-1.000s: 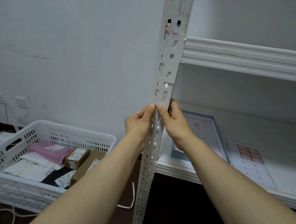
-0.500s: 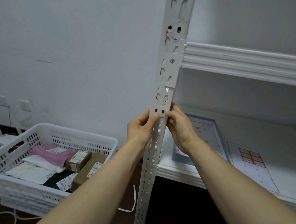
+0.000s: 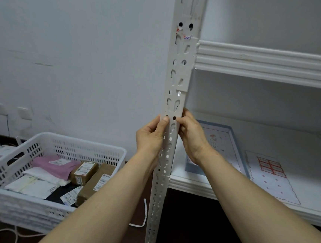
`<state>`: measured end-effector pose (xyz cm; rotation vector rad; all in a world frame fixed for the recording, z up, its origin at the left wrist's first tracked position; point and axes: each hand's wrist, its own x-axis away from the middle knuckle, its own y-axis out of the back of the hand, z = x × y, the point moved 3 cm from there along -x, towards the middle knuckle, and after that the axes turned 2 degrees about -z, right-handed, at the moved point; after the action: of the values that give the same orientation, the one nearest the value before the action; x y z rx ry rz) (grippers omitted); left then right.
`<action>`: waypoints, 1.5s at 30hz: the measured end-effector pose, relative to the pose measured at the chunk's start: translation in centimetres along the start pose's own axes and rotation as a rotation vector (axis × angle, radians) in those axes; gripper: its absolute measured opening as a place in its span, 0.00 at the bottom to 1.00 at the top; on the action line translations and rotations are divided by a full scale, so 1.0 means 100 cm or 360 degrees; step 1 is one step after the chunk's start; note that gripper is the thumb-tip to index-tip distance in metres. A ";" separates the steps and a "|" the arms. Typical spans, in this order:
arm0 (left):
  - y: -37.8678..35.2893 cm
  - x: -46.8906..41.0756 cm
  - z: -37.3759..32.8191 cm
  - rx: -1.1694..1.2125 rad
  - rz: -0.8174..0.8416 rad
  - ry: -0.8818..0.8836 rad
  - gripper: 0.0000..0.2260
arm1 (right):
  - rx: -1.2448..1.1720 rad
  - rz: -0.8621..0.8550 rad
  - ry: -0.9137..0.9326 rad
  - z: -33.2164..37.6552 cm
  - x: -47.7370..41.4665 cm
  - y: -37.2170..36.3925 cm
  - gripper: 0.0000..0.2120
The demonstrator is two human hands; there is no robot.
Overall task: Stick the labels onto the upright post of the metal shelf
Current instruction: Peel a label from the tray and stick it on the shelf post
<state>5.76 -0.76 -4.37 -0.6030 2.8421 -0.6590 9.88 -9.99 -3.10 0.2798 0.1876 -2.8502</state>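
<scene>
Head view: hands (image 3: 150,138) (image 3: 190,137) pinch slotted, apparently metal post (image 3: 175,88).

Soft, even indoor light; wide-angle edge bending.

Head camera, downward (close) at post (image 3: 174,87)
</scene>
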 end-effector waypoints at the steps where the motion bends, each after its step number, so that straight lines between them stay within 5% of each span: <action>1: 0.001 0.000 0.001 -0.0026 0.0018 -0.0011 0.10 | 0.0012 -0.0004 -0.0002 0.000 0.000 0.000 0.18; 45: -0.008 0.009 -0.007 0.0063 -0.0047 0.0018 0.05 | 0.0175 -0.0062 -0.0027 -0.012 -0.006 0.000 0.25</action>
<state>5.01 -1.51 -3.47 -0.6384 2.8285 -0.7241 10.63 -9.69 -4.17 0.2771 0.0337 -2.9052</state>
